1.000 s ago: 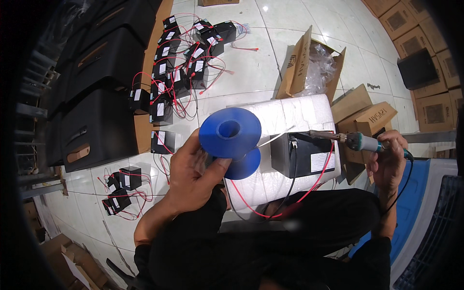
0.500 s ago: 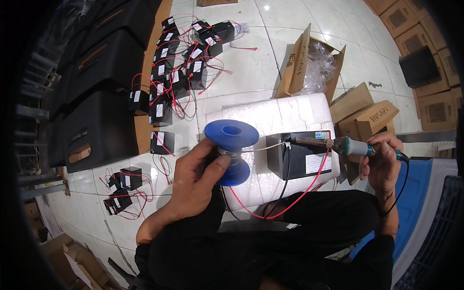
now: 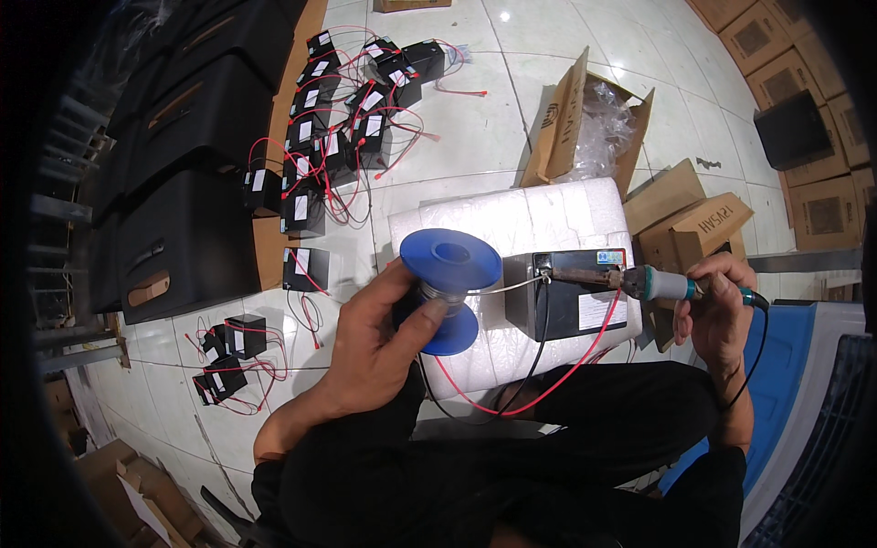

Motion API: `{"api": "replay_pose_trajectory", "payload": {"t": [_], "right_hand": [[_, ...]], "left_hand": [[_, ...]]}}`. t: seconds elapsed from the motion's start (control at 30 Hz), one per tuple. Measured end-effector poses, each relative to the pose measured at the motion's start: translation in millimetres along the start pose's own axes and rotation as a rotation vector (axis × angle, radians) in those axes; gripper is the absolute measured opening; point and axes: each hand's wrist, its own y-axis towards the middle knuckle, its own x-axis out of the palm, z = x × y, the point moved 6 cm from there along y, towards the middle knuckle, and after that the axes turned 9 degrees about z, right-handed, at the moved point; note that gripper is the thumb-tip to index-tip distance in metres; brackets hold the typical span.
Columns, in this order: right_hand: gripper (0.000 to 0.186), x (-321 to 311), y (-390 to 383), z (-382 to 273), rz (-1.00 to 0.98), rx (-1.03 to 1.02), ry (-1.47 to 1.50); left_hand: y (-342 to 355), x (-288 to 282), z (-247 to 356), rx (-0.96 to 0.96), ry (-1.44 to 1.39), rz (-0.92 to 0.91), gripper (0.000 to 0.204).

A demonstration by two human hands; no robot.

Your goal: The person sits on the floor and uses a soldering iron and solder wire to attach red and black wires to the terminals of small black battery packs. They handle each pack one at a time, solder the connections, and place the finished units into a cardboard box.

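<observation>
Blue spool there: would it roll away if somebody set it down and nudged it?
Laid on its side, the blue spool would probably roll, since both flanges are round. Stood on end, it should likely stay steadier on its broad flange. The thin pale wire leading off it might trail or unwind.

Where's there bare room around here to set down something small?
On the white foam block, the strip between the black battery and the open carton is bare. So is the tiled floor between that carton and the battery cluster. It's crowded around the black battery, with the soldering iron and blue spool.
</observation>
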Motion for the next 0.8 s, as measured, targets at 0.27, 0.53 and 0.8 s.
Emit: {"api": "replay_pose_trajectory", "payload": {"t": [0.27, 0.53, 0.8], "right_hand": [[0.032, 0.9, -1.9, 1.6, -0.040, 0.012, 0.026], [0.025, 1.2, -6.3, -3.3, -0.031, -0.068, -0.024], [0.024, 0.3, -6.0, -6.3, -0.026, -0.010, -0.072]], "left_hand": [[-0.8, -2.1, -2.5, 0.015, 0.062, 0.009, 0.029], [-1.7, 0.7, 1.3, 0.086, 0.060, 0.018, 0.025], [1.7, 1.8, 11.1, 0.339, 0.227, -0.031, 0.025]]}}
